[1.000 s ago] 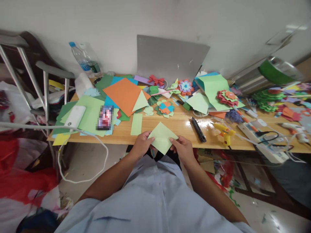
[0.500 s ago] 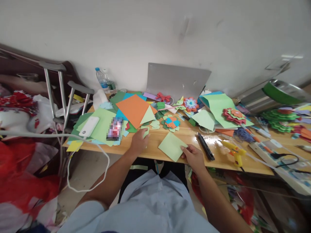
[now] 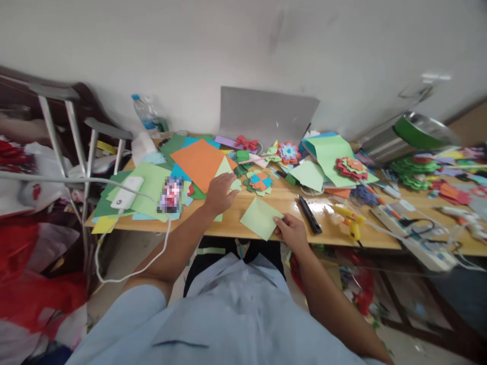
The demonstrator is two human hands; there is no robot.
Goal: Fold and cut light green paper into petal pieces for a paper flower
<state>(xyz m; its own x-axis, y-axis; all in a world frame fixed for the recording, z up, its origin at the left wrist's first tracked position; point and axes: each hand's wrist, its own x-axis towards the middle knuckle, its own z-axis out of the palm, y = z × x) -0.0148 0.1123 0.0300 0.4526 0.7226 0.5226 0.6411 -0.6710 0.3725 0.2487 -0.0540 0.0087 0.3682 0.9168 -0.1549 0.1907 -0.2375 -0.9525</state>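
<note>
Pinched by our right hand (image 3: pixel 292 231) at one corner, the pale green paper square (image 3: pixel 258 219) sits near the table's (image 3: pixel 287 205) front edge; it looks light, easily creased, best held by corners. Our left hand (image 3: pixel 219 193), fingers partly spread, is at paper scraps (image 3: pixel 235 186); we cannot tell if it grips any.

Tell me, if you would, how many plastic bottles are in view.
2: a blue-capped bottle near the wall, left of the grey panel, and another bottle just right of it.

the left hand (image 3: pixel 221 192) hides most of a pale green strip (image 3: pixel 218 218), a pale green square (image 3: pixel 261 218) covers fingertips of the right hand (image 3: pixel 292 231), and the phone (image 3: pixel 171 194) is blurred into blocks
</note>
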